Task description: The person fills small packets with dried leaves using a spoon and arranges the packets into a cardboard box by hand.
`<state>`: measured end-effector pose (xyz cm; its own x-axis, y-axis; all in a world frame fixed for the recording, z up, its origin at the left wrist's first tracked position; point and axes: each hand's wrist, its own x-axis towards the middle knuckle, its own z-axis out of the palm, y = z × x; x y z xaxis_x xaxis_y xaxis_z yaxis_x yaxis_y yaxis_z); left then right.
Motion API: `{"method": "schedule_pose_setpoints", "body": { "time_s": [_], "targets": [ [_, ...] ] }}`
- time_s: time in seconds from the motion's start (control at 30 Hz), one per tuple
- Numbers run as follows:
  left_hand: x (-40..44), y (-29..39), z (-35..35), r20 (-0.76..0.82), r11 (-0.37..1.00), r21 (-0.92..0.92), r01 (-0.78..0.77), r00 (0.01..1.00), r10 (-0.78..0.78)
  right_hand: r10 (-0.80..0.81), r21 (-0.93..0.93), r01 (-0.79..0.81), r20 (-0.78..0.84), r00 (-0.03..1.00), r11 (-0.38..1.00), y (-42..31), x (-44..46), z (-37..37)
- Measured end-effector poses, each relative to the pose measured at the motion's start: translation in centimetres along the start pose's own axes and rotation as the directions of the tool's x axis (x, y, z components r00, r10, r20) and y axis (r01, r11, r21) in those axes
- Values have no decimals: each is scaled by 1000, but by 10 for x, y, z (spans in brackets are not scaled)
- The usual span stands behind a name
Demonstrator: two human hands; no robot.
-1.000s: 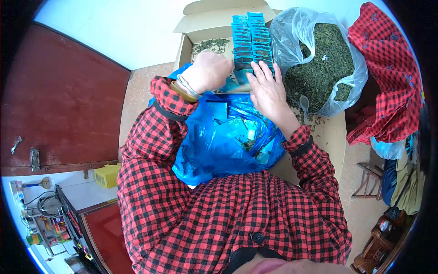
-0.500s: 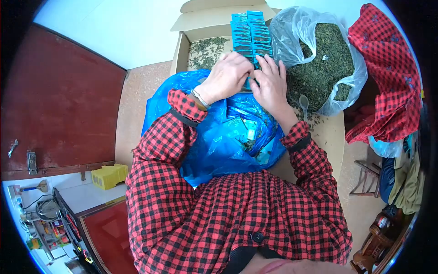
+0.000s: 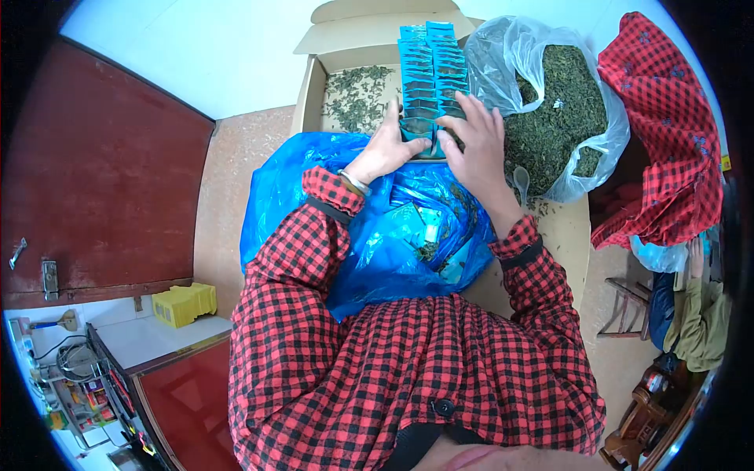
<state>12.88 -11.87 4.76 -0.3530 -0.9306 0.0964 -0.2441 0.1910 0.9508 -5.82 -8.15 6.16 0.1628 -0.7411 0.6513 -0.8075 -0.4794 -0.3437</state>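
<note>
Two rows of teal packets (image 3: 419, 78) stand in a cardboard box (image 3: 312, 98) with dark leaf bits inside. My left hand (image 3: 386, 147) is at the near end of the left row, thumb and fingers apart around the nearest packet's edge. My right hand (image 3: 477, 147) is beside the right row, its fingers spread and its fingertips touching the nearest packets. Below both hands lies an open blue plastic bag (image 3: 369, 263) with teal packets and leaf bits in it. Right of the box, a clear plastic bag (image 3: 503, 67) holds a heap of dark green leaves (image 3: 561, 118).
A clear spoon (image 3: 521, 182) lies by the leaf bag. Red checked cloth (image 3: 667, 133) hangs at the right, above a wooden stool (image 3: 624, 310). At the left are a dark red door (image 3: 110, 173), a yellow container (image 3: 184, 304) and a rack of tools (image 3: 78, 385).
My left hand came right to the packets beside my right hand, then drew slightly back and opened. My right hand has shifted slightly right. The nearest packets are now more exposed.
</note>
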Motion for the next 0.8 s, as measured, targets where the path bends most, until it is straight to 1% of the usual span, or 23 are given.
{"method": "schedule_pose_setpoints", "body": {
  "time_s": [0.03,0.2,0.3,0.33,0.43,0.47,0.57,0.6,0.7,0.73,0.77,0.8],
  "targets": [
    [2,0,2,30,1000,-3,-20,999,20,-3,33,4,-33,999,999,-2,-1,-5],
    [20,-16,7,23,997,5,-78,997,78,58,101,-51,-67,996,994,11,-18,-27],
    [24,-9,6,5,996,-83,45,999,-44,193,255,-175,-49,980,951,17,-40,-34],
    [23,-10,7,10,996,-82,45,999,-44,198,254,-179,-51,979,950,19,-48,-34],
    [19,-15,14,59,973,-231,-9,998,23,279,316,-263,-8,960,912,21,-67,-35],
    [17,-7,13,68,973,-230,-4,997,20,288,315,-271,-9,958,910,21,-69,-36],
    [6,9,0,156,945,-290,150,982,-108,312,316,-301,19,950,900,17,-82,-38],
    [0,5,0,162,939,-294,176,978,-132,326,317,-321,41,945,892,14,-92,-39],
    [4,-6,-11,34,953,-213,214,977,-212,296,402,-396,288,911,826,7,-108,-34],
    [4,-8,-15,34,952,-212,219,976,-217,298,404,-399,291,909,823,2,-111,-33],
    [4,-10,-18,43,958,-176,227,974,-223,197,350,-362,427,882,864,-8,-113,-31],
    [3,-10,-21,53,963,-139,232,973,-227,100,302,-313,555,826,900,-18,-114,-27]
  ]
}}
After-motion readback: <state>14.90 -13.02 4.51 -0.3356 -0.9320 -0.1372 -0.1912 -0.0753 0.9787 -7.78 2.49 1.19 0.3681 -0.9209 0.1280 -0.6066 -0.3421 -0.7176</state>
